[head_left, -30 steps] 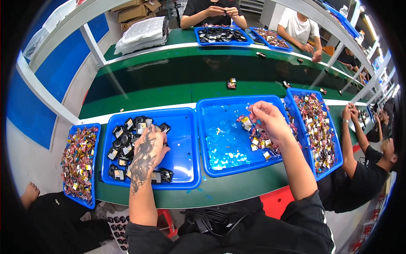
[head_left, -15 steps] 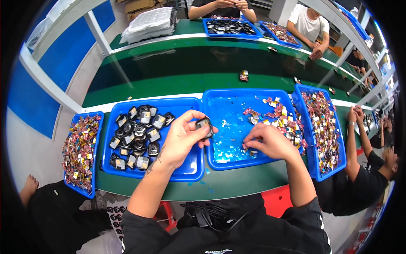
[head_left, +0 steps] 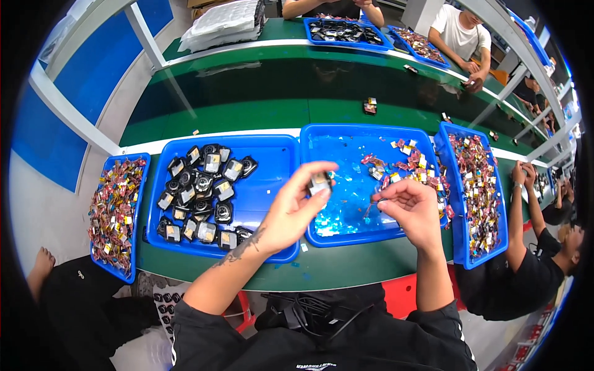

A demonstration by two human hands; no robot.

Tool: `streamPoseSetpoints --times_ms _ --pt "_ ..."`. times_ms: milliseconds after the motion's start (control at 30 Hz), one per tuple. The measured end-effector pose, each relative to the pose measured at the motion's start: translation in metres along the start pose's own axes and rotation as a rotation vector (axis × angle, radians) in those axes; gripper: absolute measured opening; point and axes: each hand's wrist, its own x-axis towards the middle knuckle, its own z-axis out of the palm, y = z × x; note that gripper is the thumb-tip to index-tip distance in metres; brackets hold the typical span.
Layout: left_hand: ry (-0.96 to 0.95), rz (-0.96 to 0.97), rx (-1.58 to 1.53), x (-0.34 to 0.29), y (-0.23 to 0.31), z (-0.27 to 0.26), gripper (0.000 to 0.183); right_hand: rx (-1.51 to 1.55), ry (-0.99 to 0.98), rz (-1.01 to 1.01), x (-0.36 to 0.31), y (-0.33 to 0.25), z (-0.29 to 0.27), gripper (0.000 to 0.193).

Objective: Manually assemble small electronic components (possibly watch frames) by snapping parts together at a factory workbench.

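Slightly right of centre, my left hand [head_left: 289, 213] is closed around a small black device housing [head_left: 319, 182] with a pale square face. My right hand [head_left: 411, 209] pinches a thin, pinkish flex-circuit piece [head_left: 369, 211] between thumb and fingertips, its lower end hanging over the right-hand blue tray [head_left: 337, 145]. That tray holds a heap of pink, white and yellow circuit pieces [head_left: 411, 162] and scattered bluish film scraps. Beside it, the left-hand blue tray [head_left: 272, 162] carries a cluster of similar black housings [head_left: 203, 183].
Narrow blue bins full of circuit pieces flank the trays, the left bin [head_left: 116, 213] and the right bin [head_left: 476, 191]. Beyond runs a green belt [head_left: 266, 102] with a loose housing [head_left: 370, 106]. Co-workers sit opposite and to the right. White frame posts [head_left: 146, 35] rise at the sides.
My right hand has lifted from the tray with the flex-circuit piece in its fingers. My left hand, still holding the housing, has shifted slightly right. The whole view has moved a little.
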Motion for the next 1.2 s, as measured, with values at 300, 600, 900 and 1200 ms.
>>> streamPoseSetpoints --times_ms 300,600,900,1200 --pt "0.017 0.118 0.391 -0.006 -0.007 0.018 0.022 0.188 -0.052 -0.058 -0.001 -0.009 0.042 0.021" --pt "0.081 0.214 0.447 -0.011 -0.007 0.013 0.017 -0.337 0.017 -0.286 0.002 -0.005 0.05 0.014" --pt "0.026 -0.093 0.0 -0.004 -0.011 0.009 0.016 -0.782 0.026 -0.353 -0.007 0.007 0.038 0.029" --pt "-0.157 -0.27 -0.224 -0.008 -0.008 0.009 0.022 0.134 -0.159 -0.287 -0.001 0.012 0.041 0.015"
